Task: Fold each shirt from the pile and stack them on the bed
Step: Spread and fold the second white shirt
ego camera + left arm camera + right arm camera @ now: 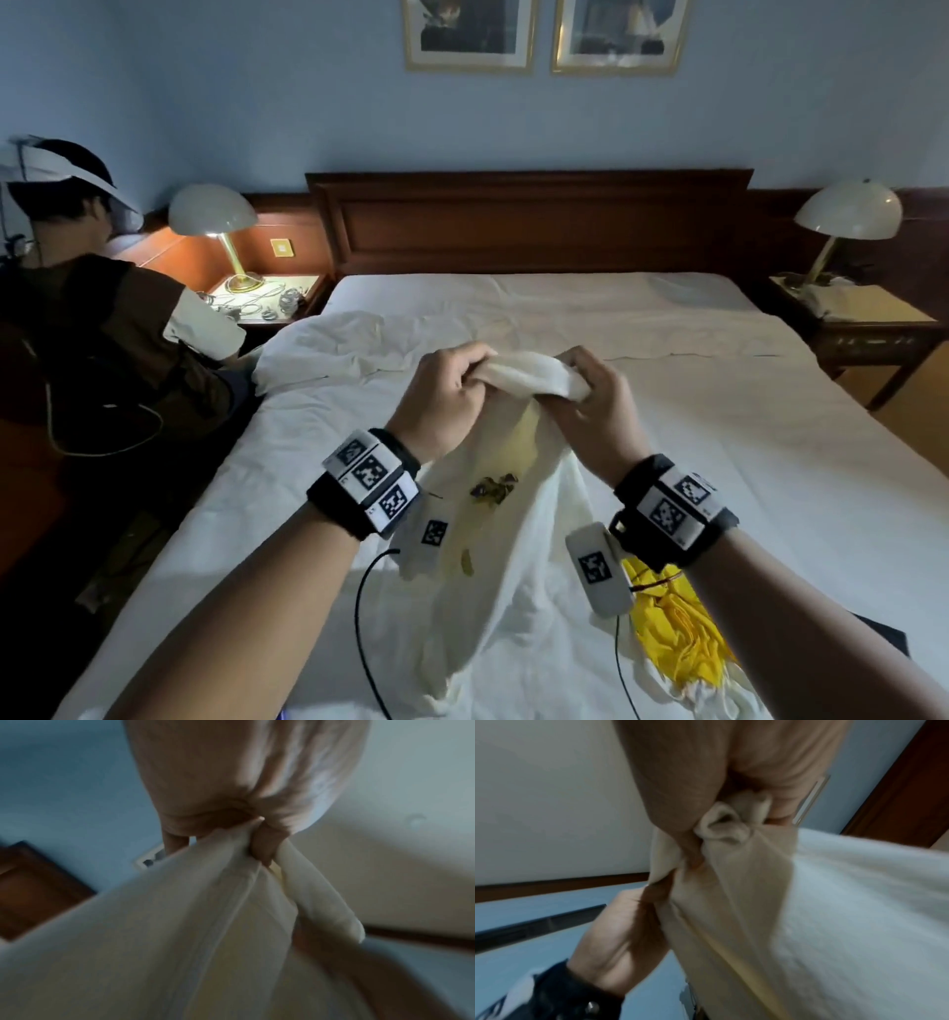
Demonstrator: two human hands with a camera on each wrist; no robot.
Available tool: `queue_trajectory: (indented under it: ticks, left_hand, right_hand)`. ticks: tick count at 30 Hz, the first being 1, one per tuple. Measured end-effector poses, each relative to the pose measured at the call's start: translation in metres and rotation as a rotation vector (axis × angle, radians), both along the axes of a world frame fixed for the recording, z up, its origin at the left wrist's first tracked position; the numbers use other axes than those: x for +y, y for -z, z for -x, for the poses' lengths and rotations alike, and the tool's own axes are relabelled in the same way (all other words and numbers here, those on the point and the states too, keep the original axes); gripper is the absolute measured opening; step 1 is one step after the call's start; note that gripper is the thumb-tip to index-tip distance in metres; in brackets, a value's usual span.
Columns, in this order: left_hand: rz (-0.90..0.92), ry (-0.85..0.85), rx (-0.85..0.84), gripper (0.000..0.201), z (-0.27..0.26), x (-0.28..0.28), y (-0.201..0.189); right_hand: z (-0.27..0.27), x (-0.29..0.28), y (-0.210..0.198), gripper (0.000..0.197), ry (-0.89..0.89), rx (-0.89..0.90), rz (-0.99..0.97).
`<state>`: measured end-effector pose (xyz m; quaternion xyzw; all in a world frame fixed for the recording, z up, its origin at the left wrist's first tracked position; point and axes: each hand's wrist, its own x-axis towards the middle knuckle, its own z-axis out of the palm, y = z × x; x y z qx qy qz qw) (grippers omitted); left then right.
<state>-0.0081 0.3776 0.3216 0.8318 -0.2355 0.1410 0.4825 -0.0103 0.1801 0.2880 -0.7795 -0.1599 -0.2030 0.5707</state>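
Nearest us: our left hand [445, 395] and right hand [590, 406], both clenched on the bunched top of a white shirt [513, 514] held above the bed [719, 411], its body hanging down onto the sheet. A yellow shirt [672, 637] lies crumpled at our right. Second person [102, 329] at the bed's left side; lamps [213, 216] flank the headboard.

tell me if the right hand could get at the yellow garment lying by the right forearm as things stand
Probably not yet: the right hand and left hand both grip the bunched white shirt. The crumpled yellow garment lies uncovered on the white bed close below, so once that grip lets go it looks reachable.
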Motion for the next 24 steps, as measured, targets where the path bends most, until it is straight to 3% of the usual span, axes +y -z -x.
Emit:
queue_trajectory:
  ticks: [3, 6, 8, 11, 13, 15, 16, 17, 19, 24]
  left_hand:
    - [0.22, -0.121, 0.037, 0.035, -0.014, 0.01, -0.012]
    - [0.33, -0.264, 0.111, 0.037, -0.03, 0.037, -0.012]
    - [0.231, -0.366, 0.105, 0.037, -0.036, 0.055, -0.002]
    - [-0.066, -0.422, 0.118, 0.03, -0.034, 0.066, 0.016]
    - [-0.185, -0.222, 0.056, 0.063, -0.021, 0.05, 0.023]
    - [-0.268, 0.092, 0.146, 0.084, -0.009, 0.025, 0.028]
    - [-0.293, 0.196, 0.227, 0.076, -0.007, 0.013, 0.03]
    - [-0.291, 0.237, 0.277, 0.055, -0.009, 0.005, 0.034]
    - [-0.232, 0.168, 0.221, 0.017, -0.014, 0.004, 0.034]
    - [-0.011, 0.0, 0.221, 0.018, -0.019, 0.045, 0.033]
  right_hand:
    - [0.005, -0.006, 0.015, 0.029, -0.124, 0.134, 0.019]
    - [0.013, -0.023, 0.05, 0.042, -0.152, 0.299, 0.277]
    - [0.016, -0.031, 0.058, 0.036, -0.09, 0.342, 0.282]
    - [0.016, -0.031, 0.041, 0.028, -0.034, 0.286, 0.183]
    - [0.014, -0.019, 0.022, 0.022, -0.088, 0.227, 0.176]
    - [0.011, -0.003, 0.01, 0.015, -0.141, 0.178, 0.169]
    - [0.009, 0.002, 0.008, 0.014, -0.142, 0.164, 0.156]
    - [0.007, 0.004, 0.01, 0.014, -0.121, 0.155, 0.14]
    - [0.004, -0.003, 0.019, 0.017, -0.043, 0.16, 0.16]
    - [0.018, -0.041, 0.067, 0.026, 0.056, 0.363, 0.495]
